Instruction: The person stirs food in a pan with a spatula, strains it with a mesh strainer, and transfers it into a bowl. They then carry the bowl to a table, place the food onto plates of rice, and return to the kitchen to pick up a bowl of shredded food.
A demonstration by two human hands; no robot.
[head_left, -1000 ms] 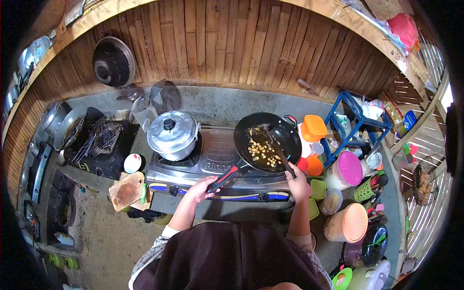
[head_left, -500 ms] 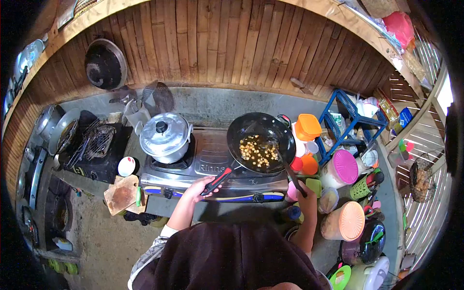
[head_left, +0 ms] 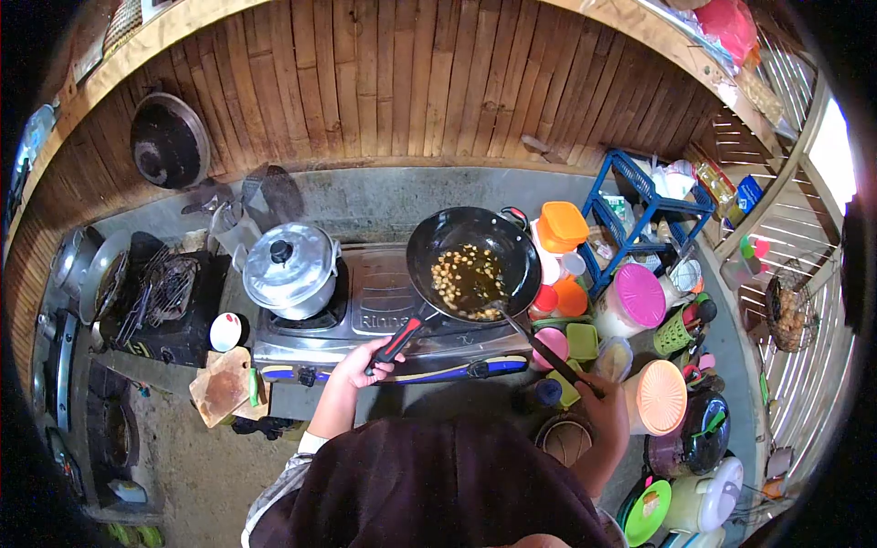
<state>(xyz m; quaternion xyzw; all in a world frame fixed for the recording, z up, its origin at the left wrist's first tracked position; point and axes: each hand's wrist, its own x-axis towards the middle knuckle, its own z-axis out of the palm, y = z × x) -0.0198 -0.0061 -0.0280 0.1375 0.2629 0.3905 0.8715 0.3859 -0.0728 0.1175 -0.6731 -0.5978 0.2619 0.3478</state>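
A black wok (head_left: 521, 251) rests on the right burner of the steel stove (head_left: 301, 349), with small golden pieces (head_left: 466, 274) in oil inside it. My left hand (head_left: 358, 365) is wrapped round the wok's red and black handle (head_left: 398, 342). In my right hand (head_left: 603, 402) is the dark handle of a long spatula (head_left: 552, 354), whose tip lies in the oil at the wok's near right side. A lidded silver pot (head_left: 290, 279) stands on the left burner.
Left of the stove are a cutting board (head_left: 217, 388), a white bowl (head_left: 225, 332) and a black grill stove (head_left: 169, 297). Plastic containers, among them a pink-lidded one (head_left: 639, 297) and an orange-lidded one (head_left: 660, 398), crowd the right side near a blue rack (head_left: 626, 239).
My right hand has moved right and toward me, drawing the spatula tip to the wok's near side. The golden pieces have shifted left in the oil. The whole view has shifted slightly.
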